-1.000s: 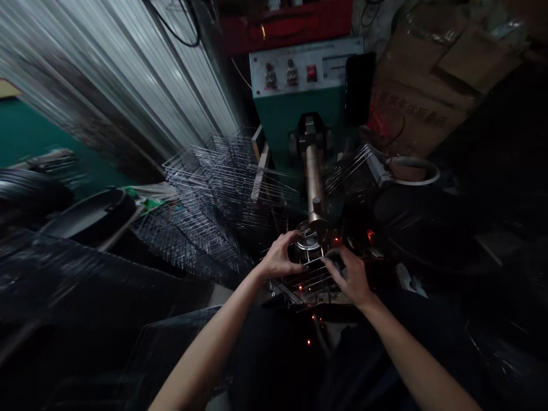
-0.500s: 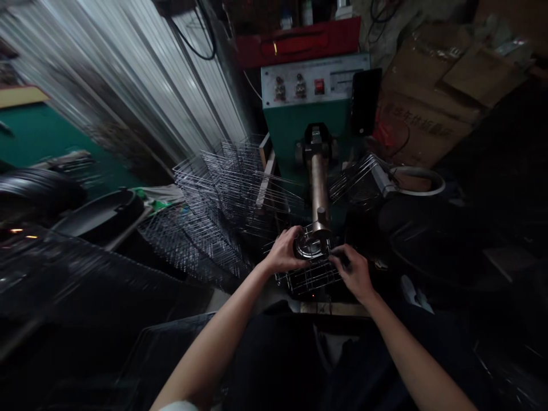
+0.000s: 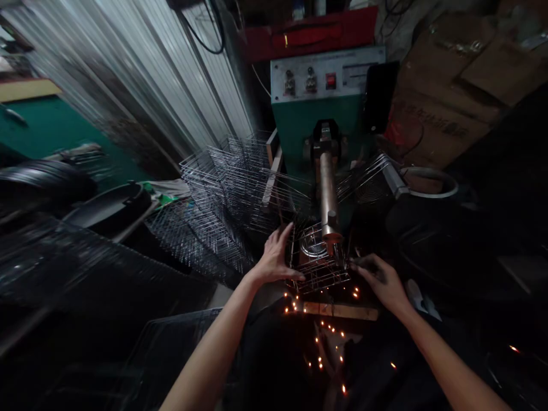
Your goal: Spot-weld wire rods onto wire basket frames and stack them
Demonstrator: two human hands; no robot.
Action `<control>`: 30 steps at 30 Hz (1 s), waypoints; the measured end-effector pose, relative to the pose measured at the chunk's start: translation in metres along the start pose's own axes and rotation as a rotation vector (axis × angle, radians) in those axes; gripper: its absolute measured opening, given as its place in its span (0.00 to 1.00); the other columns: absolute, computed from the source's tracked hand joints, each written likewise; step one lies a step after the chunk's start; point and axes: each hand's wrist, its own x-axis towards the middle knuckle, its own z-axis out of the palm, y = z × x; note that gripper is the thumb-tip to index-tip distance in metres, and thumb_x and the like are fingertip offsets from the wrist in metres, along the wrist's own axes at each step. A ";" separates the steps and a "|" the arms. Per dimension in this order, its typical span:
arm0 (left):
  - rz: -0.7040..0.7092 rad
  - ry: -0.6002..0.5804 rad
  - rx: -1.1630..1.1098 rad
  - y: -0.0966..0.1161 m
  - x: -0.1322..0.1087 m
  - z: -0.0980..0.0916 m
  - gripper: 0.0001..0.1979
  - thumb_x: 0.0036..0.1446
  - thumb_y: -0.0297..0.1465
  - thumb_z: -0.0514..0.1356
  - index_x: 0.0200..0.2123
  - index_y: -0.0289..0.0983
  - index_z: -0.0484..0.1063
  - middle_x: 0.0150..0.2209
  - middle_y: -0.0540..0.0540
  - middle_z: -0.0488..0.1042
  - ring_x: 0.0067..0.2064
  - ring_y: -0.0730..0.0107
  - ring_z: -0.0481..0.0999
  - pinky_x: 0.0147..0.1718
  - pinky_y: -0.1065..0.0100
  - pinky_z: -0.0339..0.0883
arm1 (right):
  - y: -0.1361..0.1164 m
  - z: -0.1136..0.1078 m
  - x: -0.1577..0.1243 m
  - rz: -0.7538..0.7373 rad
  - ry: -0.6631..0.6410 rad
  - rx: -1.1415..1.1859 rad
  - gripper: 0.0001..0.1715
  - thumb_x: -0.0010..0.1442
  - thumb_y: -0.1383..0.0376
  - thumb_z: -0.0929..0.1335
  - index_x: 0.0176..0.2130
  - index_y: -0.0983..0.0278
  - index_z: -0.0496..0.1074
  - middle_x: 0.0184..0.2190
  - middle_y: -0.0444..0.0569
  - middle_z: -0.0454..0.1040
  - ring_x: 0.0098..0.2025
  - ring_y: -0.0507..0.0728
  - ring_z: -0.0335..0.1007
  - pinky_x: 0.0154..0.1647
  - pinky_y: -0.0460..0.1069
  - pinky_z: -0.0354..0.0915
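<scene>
At the left, a stack of wire grids (image 3: 222,194) is leaning beside the machine; whether these are finished pieces or stock, I cannot tell. Next to it, the left forearm is slanting up from the bottom edge, and the left hand (image 3: 276,257) is bracketing the left end of a wire frame (image 3: 321,275), its thumb lying along the near side and its index finger pointing away; the hand is spreading rather than clenching. The frame is sitting below the tip of the machine's metal arm (image 3: 328,194), its crossing wires already forming a grid. Behind its near wires, a metal ring (image 3: 314,242) is lying; whether it is fixed there, I cannot tell. Glowing sparks (image 3: 341,358) are scattering below, past a wooden strip (image 3: 342,311), so a weld is probably taking place, and this piece is probably partway through; how many joints are remaining is not showing. Farther right, the right forearm is angling in from the lower corner, and the right hand (image 3: 381,277) is bending its fingers together at the frame's right end; whether they are pinching a wire, I cannot tell.
</scene>
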 end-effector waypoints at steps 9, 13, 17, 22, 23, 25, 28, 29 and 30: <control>-0.307 -0.059 -0.878 -0.078 -0.062 0.066 0.69 0.38 0.40 0.75 0.70 0.53 0.27 0.73 0.34 0.42 0.70 0.42 0.56 0.60 0.40 0.62 | 0.002 -0.024 -0.081 0.532 0.065 0.295 0.28 0.50 0.47 0.77 0.38 0.61 0.67 0.27 0.48 0.77 0.20 0.51 0.65 0.19 0.45 0.58; -0.290 0.049 -0.881 -0.065 -0.056 0.065 0.58 0.38 0.44 0.74 0.67 0.48 0.43 0.68 0.34 0.53 0.66 0.47 0.63 0.59 0.46 0.66 | -0.032 -0.003 -0.086 0.577 -0.024 0.325 0.28 0.50 0.46 0.77 0.34 0.62 0.67 0.23 0.44 0.73 0.16 0.47 0.59 0.16 0.43 0.51; -0.259 0.138 -0.806 -0.037 -0.083 0.050 0.58 0.35 0.46 0.75 0.64 0.46 0.46 0.65 0.35 0.57 0.64 0.49 0.65 0.58 0.49 0.67 | -0.059 -0.003 -0.091 0.593 -0.142 0.368 0.25 0.51 0.46 0.76 0.36 0.62 0.71 0.21 0.42 0.70 0.14 0.46 0.55 0.14 0.42 0.49; -0.107 0.034 -0.746 0.022 -0.107 0.056 0.56 0.35 0.35 0.75 0.65 0.46 0.50 0.63 0.39 0.61 0.65 0.48 0.63 0.63 0.49 0.61 | -0.098 -0.008 -0.088 0.379 -0.505 0.458 0.31 0.54 0.42 0.72 0.44 0.63 0.77 0.35 0.55 0.77 0.31 0.59 0.76 0.31 0.52 0.72; -0.091 0.020 -0.722 0.033 -0.103 0.062 0.56 0.35 0.33 0.75 0.65 0.45 0.50 0.63 0.39 0.61 0.65 0.47 0.63 0.62 0.48 0.62 | -0.105 -0.006 -0.083 0.300 -0.562 0.374 0.29 0.56 0.43 0.71 0.45 0.63 0.77 0.38 0.55 0.78 0.36 0.61 0.77 0.37 0.54 0.73; -0.063 0.028 -0.657 0.051 -0.090 0.076 0.57 0.33 0.33 0.76 0.66 0.44 0.51 0.63 0.39 0.60 0.65 0.45 0.63 0.61 0.48 0.63 | -0.112 0.001 -0.073 0.124 -0.586 0.094 0.20 0.63 0.50 0.69 0.45 0.61 0.78 0.39 0.52 0.78 0.41 0.60 0.76 0.43 0.54 0.72; -0.008 0.070 -0.574 0.067 -0.066 0.096 0.57 0.33 0.33 0.76 0.65 0.43 0.52 0.63 0.38 0.60 0.64 0.44 0.63 0.61 0.46 0.62 | -0.102 0.010 -0.059 -0.155 -0.515 -0.315 0.11 0.68 0.59 0.67 0.43 0.61 0.77 0.38 0.50 0.78 0.41 0.58 0.75 0.44 0.53 0.70; 0.014 0.087 -0.561 0.070 -0.059 0.101 0.57 0.33 0.33 0.76 0.65 0.42 0.52 0.63 0.37 0.60 0.63 0.44 0.63 0.62 0.45 0.62 | -0.094 0.011 -0.055 -0.241 -0.492 -0.411 0.10 0.68 0.62 0.66 0.44 0.61 0.77 0.38 0.50 0.79 0.42 0.59 0.74 0.45 0.54 0.71; 0.032 0.104 -0.554 0.073 -0.053 0.106 0.57 0.33 0.34 0.77 0.65 0.42 0.52 0.62 0.37 0.59 0.63 0.44 0.63 0.62 0.44 0.61 | -0.086 0.011 -0.053 -0.319 -0.480 -0.495 0.10 0.68 0.64 0.67 0.46 0.62 0.76 0.39 0.51 0.79 0.43 0.60 0.74 0.46 0.55 0.71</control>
